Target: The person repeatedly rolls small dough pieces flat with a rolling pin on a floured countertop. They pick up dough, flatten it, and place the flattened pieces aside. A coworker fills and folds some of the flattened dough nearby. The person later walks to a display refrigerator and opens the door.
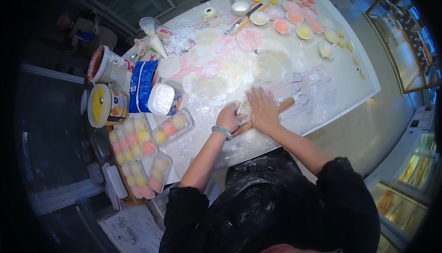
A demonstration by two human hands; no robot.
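Observation:
My left hand (228, 117), with a bangle at the wrist, pinches the edge of a small pale dough round (244, 110). My right hand (263, 114) lies flat, fingers spread, over the middle of a wooden rolling pin (286, 104), beside that round. The pin slants across the floured table near its front edge. Beyond my hands, flattened rounds of pink dough (250, 39) and pale dough (269, 67) lie partly overlapping. Farther off stand lined cups with pink dough (281, 27) and yellow dough (304, 32). Small yellow pieces (256, 0) and pink pieces (306, 4) lie at the back.
On the left stand a tub of yellow filling (98, 106), a tub of red filling (96, 63), a blue packet (142, 86) and a white tub (161, 99). Clear trays of colored balls (169, 128) sit nearer. A filled piping bag (157, 45) lies behind. Another person (83, 28) is at the upper left.

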